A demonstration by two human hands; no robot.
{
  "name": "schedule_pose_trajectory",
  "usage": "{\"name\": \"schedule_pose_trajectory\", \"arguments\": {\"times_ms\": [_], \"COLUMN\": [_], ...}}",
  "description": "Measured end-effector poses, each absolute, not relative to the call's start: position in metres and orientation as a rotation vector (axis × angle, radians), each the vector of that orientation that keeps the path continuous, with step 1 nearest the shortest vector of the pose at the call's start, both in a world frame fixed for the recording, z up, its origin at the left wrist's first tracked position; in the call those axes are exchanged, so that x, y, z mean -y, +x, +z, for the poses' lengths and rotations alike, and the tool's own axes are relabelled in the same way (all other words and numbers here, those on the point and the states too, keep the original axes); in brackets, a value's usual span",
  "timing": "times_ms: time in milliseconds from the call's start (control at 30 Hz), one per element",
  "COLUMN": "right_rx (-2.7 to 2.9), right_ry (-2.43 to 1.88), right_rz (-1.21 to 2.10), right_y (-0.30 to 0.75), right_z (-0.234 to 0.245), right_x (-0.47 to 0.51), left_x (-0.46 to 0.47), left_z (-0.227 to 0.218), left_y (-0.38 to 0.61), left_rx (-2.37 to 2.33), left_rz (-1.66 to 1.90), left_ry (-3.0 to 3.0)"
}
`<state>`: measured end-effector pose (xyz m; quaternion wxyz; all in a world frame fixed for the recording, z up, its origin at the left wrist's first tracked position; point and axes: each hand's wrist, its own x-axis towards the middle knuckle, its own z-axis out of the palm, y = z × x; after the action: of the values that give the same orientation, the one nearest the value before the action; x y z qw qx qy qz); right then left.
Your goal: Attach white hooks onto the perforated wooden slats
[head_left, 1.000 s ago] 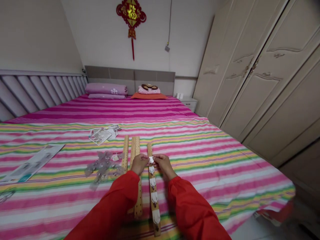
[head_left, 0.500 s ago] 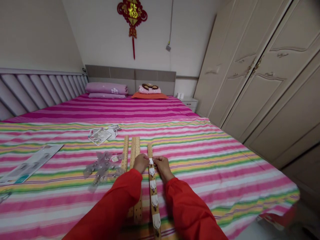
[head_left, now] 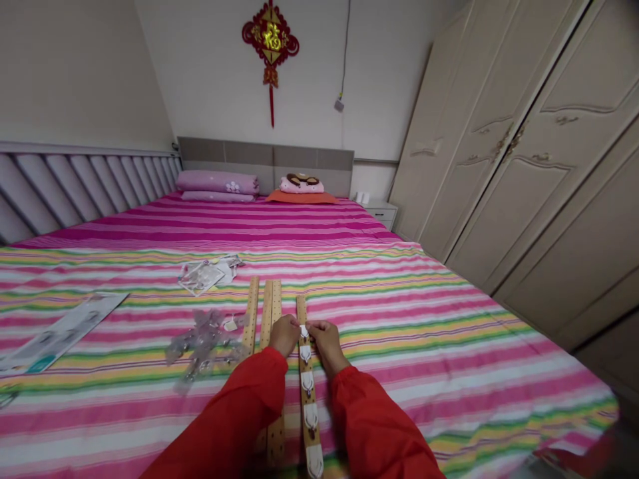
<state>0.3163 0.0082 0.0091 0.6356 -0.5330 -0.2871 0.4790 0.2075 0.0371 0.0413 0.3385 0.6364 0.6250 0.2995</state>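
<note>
A narrow wooden strip with holes (head_left: 301,307) lies lengthwise in front of me, with several white adhesive hooks (head_left: 307,382) in a row along it. At the top of that row is one more white hook (head_left: 304,330). My left hand (head_left: 284,334) grips its left side, fingers closed. On the other side, my right hand (head_left: 325,340) pinches the same hook between thumb and fingers. More perforated wooden strips (head_left: 268,299) lie just left, partly covered by my left sleeve.
Left of the strips is a heap of clear plastic packets (head_left: 202,342) with small metal pieces. Farther back lie opened wrappers (head_left: 202,274), and at far left a long packaged card (head_left: 64,332). The striped cloth (head_left: 424,332) covers the bed. A wardrobe (head_left: 529,173) stands right.
The view has tilted slightly, so everything sits a little lower in the picture. Both hands stay at the same hook on the strip.
</note>
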Motion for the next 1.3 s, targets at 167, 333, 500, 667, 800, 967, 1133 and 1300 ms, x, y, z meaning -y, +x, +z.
{"name": "schedule_pose_trajectory", "arguments": {"times_ms": [167,333,500,667,800,967,1133,1300], "right_rx": [0.656,0.638,0.631,0.651,0.659,0.647,0.645,0.67], "right_ry": [-1.225,-1.24,-1.269,-1.288,-1.307,-1.345,-1.371,-1.376], "right_rz": [1.091,1.096,1.122,1.172,1.215,1.233,1.219,1.214], "right_y": [0.317,0.317,0.318,0.322,0.324,0.323,0.323,0.323], "right_z": [0.006,0.001,-0.002,0.001,0.005,0.001,-0.008,-0.008], "right_x": [-0.008,-0.012,-0.013,-0.011,-0.011,-0.014,-0.02,-0.02], "left_x": [-0.034,-0.032,-0.027,-0.024,-0.024,-0.02,-0.014,-0.012], "left_z": [0.037,0.033,0.03,0.034,0.039,0.042,0.042,0.044], "left_y": [0.209,0.208,0.202,0.198,0.197,0.199,0.198,0.2], "left_rx": [-1.609,-1.535,-1.447,-1.345,-1.376,-1.488,-1.575,-1.664], "left_rz": [0.781,0.813,0.856,0.729,0.591,0.359,0.302,0.317], "left_ry": [1.717,1.79,1.936,2.244,2.311,2.491,2.509,2.385]}}
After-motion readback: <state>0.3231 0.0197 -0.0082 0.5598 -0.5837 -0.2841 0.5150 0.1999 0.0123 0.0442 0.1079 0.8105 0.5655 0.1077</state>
